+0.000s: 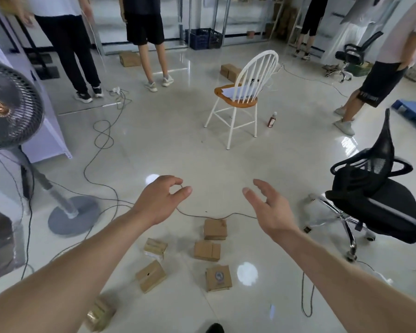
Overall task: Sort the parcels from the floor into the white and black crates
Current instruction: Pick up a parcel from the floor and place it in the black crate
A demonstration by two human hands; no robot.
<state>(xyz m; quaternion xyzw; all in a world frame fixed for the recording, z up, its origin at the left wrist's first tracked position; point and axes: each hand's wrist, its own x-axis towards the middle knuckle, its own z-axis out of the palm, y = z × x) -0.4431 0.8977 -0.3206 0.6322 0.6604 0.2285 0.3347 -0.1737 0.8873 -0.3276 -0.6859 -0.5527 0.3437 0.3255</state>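
Small cardboard parcels (207, 251) lie scattered on the glossy floor (178, 152) at lower centre, with one more at bottom left beside the forearm. They look light, stiff and square-edged, so each should lift with one hand, thumb and fingers across two opposite sides; taped faces may be slick. Above them at mid frame both hands are empty: the left hand (162, 198) loosely curled, thumb near forefinger, the right hand (267, 203) spread with its palm turned inward. A dark crate (203, 38) stands far off at upper centre; no white one shows
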